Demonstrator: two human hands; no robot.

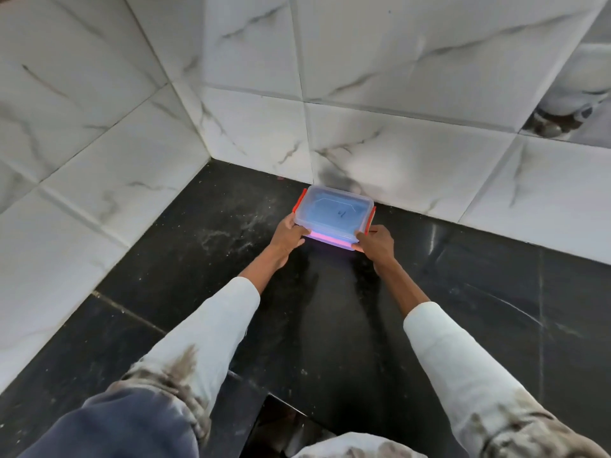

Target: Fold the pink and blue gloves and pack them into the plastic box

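The lidded plastic box (334, 215) is held between both hands, its long axis running crosswise from one to the other. The left hand (291, 233) is closed on the near left corner, the right hand (375, 242) on the near right corner. Blue shows through the lid and pink (327, 240) along the near wall, just beyond the fingertips. Neither hand is nearer.

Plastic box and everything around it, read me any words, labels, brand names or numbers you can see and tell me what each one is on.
None can be read.
Plastic box, lid: one small dark mark near the middle, too small and blurred to read.
Orange clips, wall tiles, black counter, sleeves: no text visible.
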